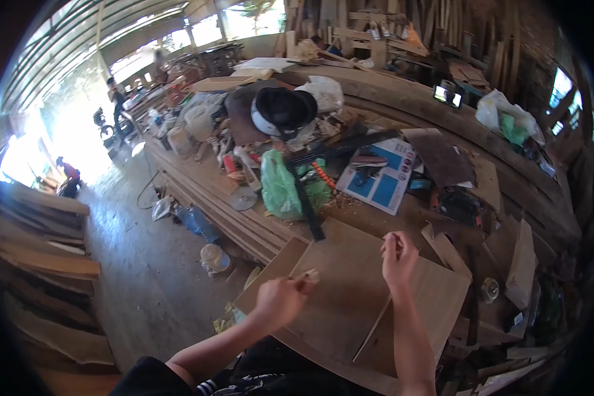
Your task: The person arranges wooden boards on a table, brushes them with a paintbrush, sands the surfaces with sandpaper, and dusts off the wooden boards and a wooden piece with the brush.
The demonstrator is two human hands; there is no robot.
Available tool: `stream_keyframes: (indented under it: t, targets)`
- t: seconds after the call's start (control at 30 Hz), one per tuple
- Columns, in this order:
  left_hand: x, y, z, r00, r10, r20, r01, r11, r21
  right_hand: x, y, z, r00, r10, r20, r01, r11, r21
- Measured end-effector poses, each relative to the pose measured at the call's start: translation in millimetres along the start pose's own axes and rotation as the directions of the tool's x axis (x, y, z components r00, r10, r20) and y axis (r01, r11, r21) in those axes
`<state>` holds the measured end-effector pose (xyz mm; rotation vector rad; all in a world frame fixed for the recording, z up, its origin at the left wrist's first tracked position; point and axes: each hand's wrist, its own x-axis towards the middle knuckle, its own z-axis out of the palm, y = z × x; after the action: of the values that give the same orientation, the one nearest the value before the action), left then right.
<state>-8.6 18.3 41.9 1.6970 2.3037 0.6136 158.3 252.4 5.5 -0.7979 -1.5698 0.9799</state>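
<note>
My left hand (286,298) is closed around a small pale piece (311,275), which looks like a wood scrap or wad, above the left part of a flat wooden panel (336,277). Over the panel's right part, my right hand (399,254) is raised with its fingers curled together; what they hold, if anything, is too small to name. A thin gap or strip (372,328) runs along the panel between my forearms. A black metal bar (309,210) ends at the panel's far edge.
A green plastic bag (279,185), a black cap (285,109), a blue-and-white printed sheet (381,177) and a grey disc (243,198) lie beyond the panel. Stacked boards (53,264) stand left. A lit phone (447,96) is at the back. People (117,102) are far off at left.
</note>
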Motion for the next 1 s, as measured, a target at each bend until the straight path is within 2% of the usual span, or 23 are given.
stream_keyframes:
  t: [0.03, 0.1, 0.13, 0.2, 0.27, 0.3, 0.37, 0.4, 0.43, 0.53, 0.57, 0.63, 0.73, 0.83, 0.93, 1.0]
  targets:
    - [-2, 7, 7, 1.000, -0.012, 0.022, 0.013, 1.000, -0.008, 0, -1, 0, 1.000, -0.009, 0.012, 0.009, 1.000, 0.003]
    - [-15, 52, 13, 0.974, 0.067, 0.215, -0.039, 0.990, -0.133, 0, -2, 0, 1.000, -0.016, 0.009, 0.015, 0.999, 0.033]
    - [-26, 64, 37, 0.970, 0.152, 0.190, -0.146, 0.988, -0.046, 0, -2, 0, 1.000, -0.018, 0.006, 0.017, 0.999, 0.043]
    - [-41, 81, 66, 0.947, 0.250, 0.202, -0.247, 0.968, -0.042, 0, 3, 1, 0.998, -0.057, 0.004, 0.056, 0.997, 0.048]
    - [-45, 94, 69, 0.925, 0.286, 0.249, -0.236, 0.948, -0.214, 2, 11, 0, 0.997, -0.073, 0.006, 0.072, 0.997, 0.035]
    - [-32, 84, 62, 0.878, 0.239, 0.415, -0.218, 0.971, -0.097, 2, 7, 0, 0.999, -0.050, 0.010, 0.049, 0.997, 0.059]
    - [-14, 70, 28, 0.956, 0.004, 0.293, -0.020, 0.998, 0.053, 1, 3, -1, 1.000, -0.021, 0.017, 0.020, 0.998, 0.064]
    - [-8, 43, 34, 0.998, -0.031, 0.062, 0.030, 0.999, 0.019, 1, 2, 0, 1.000, -0.003, 0.018, 0.002, 0.997, 0.071]
    - [2, 28, 17, 0.987, -0.114, 0.113, 0.097, 0.985, 0.145, 0, 0, 0, 1.000, -0.003, 0.024, 0.002, 0.998, 0.058]
    - [3, 10, 5, 0.990, -0.125, 0.070, 0.111, 0.979, 0.173, 2, 0, 2, 1.000, -0.012, 0.029, 0.011, 0.999, 0.032]
    - [-7, 12, 21, 0.986, -0.145, 0.077, 0.153, 0.983, -0.101, 2, 4, 2, 0.999, -0.019, 0.027, 0.019, 1.000, 0.024]
    - [-25, 30, 41, 0.988, 0.153, 0.003, -0.153, 0.988, 0.033, 2, 12, 0, 0.999, -0.032, 0.029, 0.031, 0.999, 0.018]
    - [-40, 67, 60, 0.955, 0.267, 0.128, -0.247, 0.957, -0.153, 3, 15, -1, 0.999, -0.037, 0.037, 0.037, 0.999, -0.005]
    - [-42, 67, 55, 0.951, 0.203, 0.234, -0.119, 0.937, -0.329, 3, 11, 1, 0.999, -0.002, 0.034, 0.002, 1.000, -0.001]
    - [-26, 34, 31, 0.990, 0.050, 0.135, -0.023, 0.980, -0.200, 3, 11, 1, 0.998, -0.031, 0.050, 0.031, 1.000, -0.005]
    - [-13, -1, 27, 1.000, -0.010, -0.029, 0.007, 0.994, -0.111, 0, 11, 0, 0.998, -0.014, 0.053, 0.015, 1.000, -0.012]
